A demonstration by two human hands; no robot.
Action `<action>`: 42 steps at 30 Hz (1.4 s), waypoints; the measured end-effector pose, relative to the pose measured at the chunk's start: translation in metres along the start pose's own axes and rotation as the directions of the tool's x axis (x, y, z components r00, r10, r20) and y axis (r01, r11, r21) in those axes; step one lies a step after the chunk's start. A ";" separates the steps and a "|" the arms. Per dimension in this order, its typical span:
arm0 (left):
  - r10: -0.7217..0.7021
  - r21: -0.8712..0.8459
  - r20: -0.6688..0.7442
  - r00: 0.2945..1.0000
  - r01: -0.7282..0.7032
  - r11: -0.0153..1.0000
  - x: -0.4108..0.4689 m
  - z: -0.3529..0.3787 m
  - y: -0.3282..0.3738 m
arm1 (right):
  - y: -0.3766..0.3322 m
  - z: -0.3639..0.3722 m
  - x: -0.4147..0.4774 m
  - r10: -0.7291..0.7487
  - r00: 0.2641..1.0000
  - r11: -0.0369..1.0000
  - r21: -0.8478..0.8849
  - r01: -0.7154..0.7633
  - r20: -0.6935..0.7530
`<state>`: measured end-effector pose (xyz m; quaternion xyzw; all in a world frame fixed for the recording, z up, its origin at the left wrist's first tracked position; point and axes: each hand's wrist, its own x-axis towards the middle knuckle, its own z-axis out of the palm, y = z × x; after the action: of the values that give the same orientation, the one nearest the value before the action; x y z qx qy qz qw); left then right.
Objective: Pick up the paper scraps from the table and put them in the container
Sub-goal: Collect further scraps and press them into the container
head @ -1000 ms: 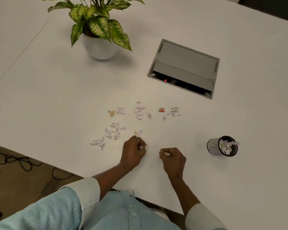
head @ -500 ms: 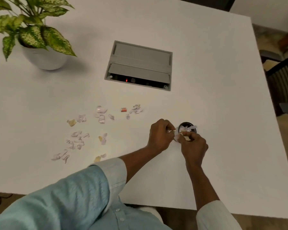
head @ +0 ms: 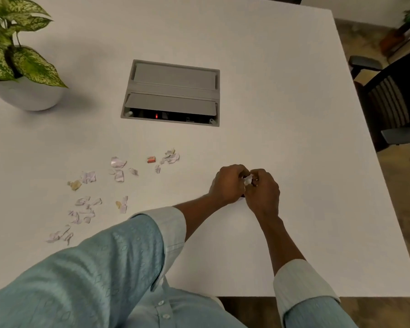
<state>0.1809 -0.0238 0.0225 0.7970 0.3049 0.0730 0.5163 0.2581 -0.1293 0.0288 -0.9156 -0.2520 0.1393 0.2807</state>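
While scraps (head: 88, 210) lie well left on the table (head: 294, 138), white paper (head: 247, 180) is pinched between left hand (head: 227, 183) and right hand (head: 263, 192).

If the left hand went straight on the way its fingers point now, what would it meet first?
The left hand points rightward at the right hand; it would likely meet the white paper scrap between them, then those fingers. The container beneath is mostly hidden.

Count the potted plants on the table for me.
1. A potted plant stands at the table's far left corner, beyond the paper scraps. Blurry greenery shows off the table at top right, possibly another plant.
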 end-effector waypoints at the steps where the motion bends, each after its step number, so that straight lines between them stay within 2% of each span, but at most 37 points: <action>1: 0.002 -0.008 -0.015 1.000 -0.002 1.000 -0.002 -0.002 -0.002 | 0.001 -0.001 -0.001 -0.012 1.000 1.000 -0.011 0.012 -0.013; 5: 0.028 -0.006 -0.136 0.990 -0.030 1.000 -0.014 -0.012 -0.027 | 0.010 -0.001 -0.008 -0.073 0.997 0.993 -0.100 0.069 -0.034; 8: 0.049 0.115 -0.153 0.987 -0.032 0.993 -0.030 -0.022 -0.060 | 0.018 0.003 -0.013 -0.134 0.991 0.981 -0.139 0.132 -0.005; 11: 0.032 0.345 -0.022 0.999 -0.022 0.938 -0.054 -0.037 -0.092 | 0.025 0.011 -0.014 -0.188 0.981 0.958 -0.212 0.192 0.043; 14: -0.002 0.565 0.194 0.981 -0.110 0.818 -0.076 -0.046 -0.123 | 0.029 0.019 -0.014 -0.226 0.968 0.922 -0.297 0.248 0.109; 17: -0.132 0.686 0.346 0.929 -0.155 0.710 -0.091 -0.046 -0.142 | 0.029 0.026 -0.020 -0.279 0.947 0.861 -0.396 0.321 0.160; 20: -0.176 0.759 0.396 0.901 -0.214 0.614 -0.097 -0.046 -0.147 | 0.028 0.031 -0.026 -0.296 0.942 0.833 -0.439 0.337 0.161; 23: -0.196 0.780 0.407 0.892 -0.228 0.582 -0.095 -0.046 -0.146 | 0.027 0.034 -0.031 -0.295 0.940 0.811 -0.475 0.342 0.173; 36: -0.199 0.780 0.396 0.897 -0.214 0.588 -0.091 -0.044 -0.158 | 0.027 0.047 -0.022 -0.208 0.936 0.804 -0.495 0.329 0.285; 39: -0.185 0.766 0.406 0.895 -0.223 0.603 -0.091 -0.050 -0.160 | 0.023 0.046 -0.021 -0.217 0.947 0.835 -0.457 0.305 0.236; 42: -0.142 0.701 0.382 0.913 -0.186 0.689 -0.093 -0.061 -0.159 | 0.014 0.041 -0.028 -0.262 0.957 0.847 -0.445 0.291 0.127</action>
<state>0.0145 0.0157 -0.0695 0.9359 0.1843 -0.2145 0.2102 0.2239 -0.1362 -0.0093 -0.9052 -0.4152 0.0621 0.0658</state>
